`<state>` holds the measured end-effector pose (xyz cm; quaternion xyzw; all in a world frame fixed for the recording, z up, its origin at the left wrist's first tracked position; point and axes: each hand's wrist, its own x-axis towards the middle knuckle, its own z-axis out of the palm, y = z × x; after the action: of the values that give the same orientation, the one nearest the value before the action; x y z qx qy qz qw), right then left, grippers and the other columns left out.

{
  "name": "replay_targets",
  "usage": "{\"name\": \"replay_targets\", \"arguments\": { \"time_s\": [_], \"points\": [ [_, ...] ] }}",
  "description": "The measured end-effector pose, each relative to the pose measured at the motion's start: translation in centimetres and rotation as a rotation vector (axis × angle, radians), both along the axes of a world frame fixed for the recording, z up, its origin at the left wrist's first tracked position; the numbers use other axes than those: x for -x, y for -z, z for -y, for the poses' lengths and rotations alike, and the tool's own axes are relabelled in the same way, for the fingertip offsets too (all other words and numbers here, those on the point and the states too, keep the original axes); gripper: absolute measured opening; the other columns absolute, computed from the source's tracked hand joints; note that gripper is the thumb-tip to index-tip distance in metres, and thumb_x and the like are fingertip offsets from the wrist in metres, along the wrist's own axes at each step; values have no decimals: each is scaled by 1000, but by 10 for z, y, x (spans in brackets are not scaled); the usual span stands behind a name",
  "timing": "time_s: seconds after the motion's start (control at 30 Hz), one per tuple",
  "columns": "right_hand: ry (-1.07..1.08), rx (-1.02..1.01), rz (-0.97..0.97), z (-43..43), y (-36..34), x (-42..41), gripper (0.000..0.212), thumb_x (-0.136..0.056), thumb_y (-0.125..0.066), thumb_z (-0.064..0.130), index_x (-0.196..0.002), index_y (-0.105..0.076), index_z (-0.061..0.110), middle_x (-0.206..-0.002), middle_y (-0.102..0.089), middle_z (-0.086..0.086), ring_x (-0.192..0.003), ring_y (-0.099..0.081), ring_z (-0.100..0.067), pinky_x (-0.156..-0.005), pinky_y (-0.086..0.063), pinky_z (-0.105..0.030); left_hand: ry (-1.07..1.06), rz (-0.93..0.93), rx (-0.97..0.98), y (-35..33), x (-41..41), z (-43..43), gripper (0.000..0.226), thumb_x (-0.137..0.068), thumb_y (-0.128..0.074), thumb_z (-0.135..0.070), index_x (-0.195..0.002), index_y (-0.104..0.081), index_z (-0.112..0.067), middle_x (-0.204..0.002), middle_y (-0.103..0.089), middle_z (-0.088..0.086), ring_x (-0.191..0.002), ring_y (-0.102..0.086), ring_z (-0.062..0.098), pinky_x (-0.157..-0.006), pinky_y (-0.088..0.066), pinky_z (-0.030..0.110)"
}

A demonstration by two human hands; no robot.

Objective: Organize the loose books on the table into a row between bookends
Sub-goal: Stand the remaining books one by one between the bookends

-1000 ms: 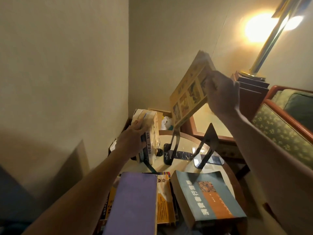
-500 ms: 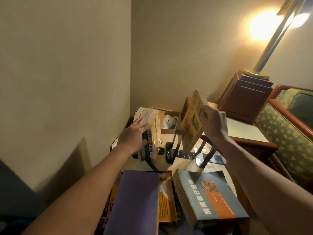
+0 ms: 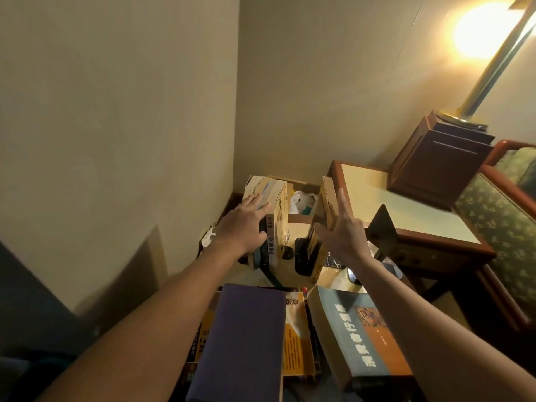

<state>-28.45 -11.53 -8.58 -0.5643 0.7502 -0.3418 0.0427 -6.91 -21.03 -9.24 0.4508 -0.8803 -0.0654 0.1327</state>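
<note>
Yellow book (image 3: pixel 326 204) now landed upright on worktop (image 3: pixel 330 274), near standing books (image 3: pixel 277 207); right hand (image 3: pixel 345 236) grip wide, left hand (image 3: pixel 246 224) flat, steadying row.

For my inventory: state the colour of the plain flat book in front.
Purple; the plain book shows best in head view.

yellow book (image 3: pixel 327 198) set upright, right hand (image 3: pixel 345 233) released

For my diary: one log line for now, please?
left hand: rests on upright books | right hand: open, against standing yellow book
</note>
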Motion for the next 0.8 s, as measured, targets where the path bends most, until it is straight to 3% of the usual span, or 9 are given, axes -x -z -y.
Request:
{"name": "replay_targets", "arguments": {
  "time_s": [0.1,0.23,0.43,0.8],
  "points": [
    [43,-27,123,-5,5,7,99,-87,-73,30,-159,-6,24,-135,-57,-15,-105,-65,-32,-89,-58,-50,-7,-72,38,-1,5,-6,62,-93,-57,-25,-152,-38,-28,-163,-26,1,-152,-22,23,-110,-42,44],
    [53,-45,185,-9,6,11,102,-77,-73,47,-156,-11,30,-144,-49,-16,-125,-56,-38,-98,-52,-57,3,-71,117,2,13,-10,62,-91,-60,-32,-150,-42,-26,-163,-27,5,-150,-24,31,-120,-23,50],
    [43,-67,201,-14,5,12,103,-82,-79,33,-159,-11,23,-145,-51,-16,-131,-51,-38,-105,-46,-58,16,-112,211,5,12,-14,66,-87,-64,-35,-149,-43,-25,-162,-29,6,-151,-24,31,-122,-12,54],
    [50,-141,211,-84,-2,4,100,-84,-78,38,-159,-14,18,-152,-45,-15,-137,-46,-37,-109,-40,-48,45,-195,145,8,-6,-77,68,-87,-65,-36,-149,-45,-22,-159,-36,7,-148,-29,30,-120,-23,55]
  ]
}}
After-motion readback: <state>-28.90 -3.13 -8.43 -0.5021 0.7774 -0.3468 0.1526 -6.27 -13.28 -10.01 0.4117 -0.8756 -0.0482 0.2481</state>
